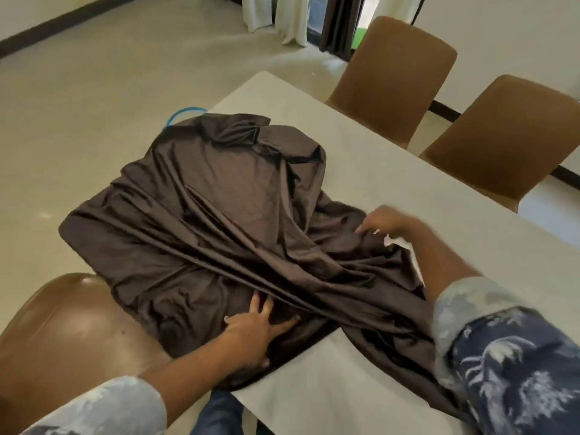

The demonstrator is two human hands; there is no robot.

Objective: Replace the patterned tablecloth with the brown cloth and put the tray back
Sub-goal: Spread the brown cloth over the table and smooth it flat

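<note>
Brown cloth (219,221): bunched mid-frame on the table (361,146) — not yet spread.
Left hand (260,328): lower centre, flat-fingered, likely anchoring the cloth.
Right hand (389,219): centre right, blurred — grasp unclear.

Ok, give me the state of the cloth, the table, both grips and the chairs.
brown cloth: bunched, creased, heaped on the table's left end.
table: pale top uncovered on the right.
left grip: fingers straight, pressing the cloth.
right grip: blurred, on the cloth; hold unclear.
far chairs: two, empty, at the table's far side.
</note>
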